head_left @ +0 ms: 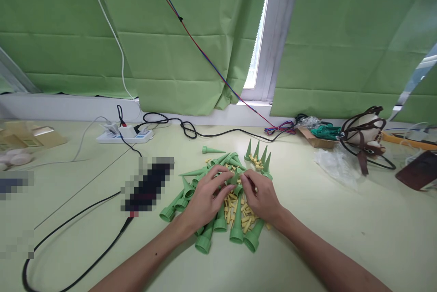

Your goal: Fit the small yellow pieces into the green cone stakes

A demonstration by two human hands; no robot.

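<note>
My left hand (pixel 209 195) is closed around a green plastic cone spike (pixel 235 179) above the middle of a pile. My right hand (pixel 262 192) is beside it, thumb and fingers pinched close to that spike; what they hold, perhaps a small yellow piece, is mostly hidden. Under and around both hands lie several hollow green spikes (pixel 236 228) with ribbed collars. Small yellow plastic pieces (pixel 248 219) are scattered among them. Beyond my right hand, several green spikes (pixel 256 151) stand point up in a row, with more yellow pieces by them.
A blurred black device (pixel 150 187) with a cable lies left of the pile. A white power strip (pixel 126 135) sits at the back left. At the back right are a cardboard box (pixel 317 139), crumpled clear plastic (pixel 336 164) and a strapped bundle (pixel 368 135). Green blinds hang behind.
</note>
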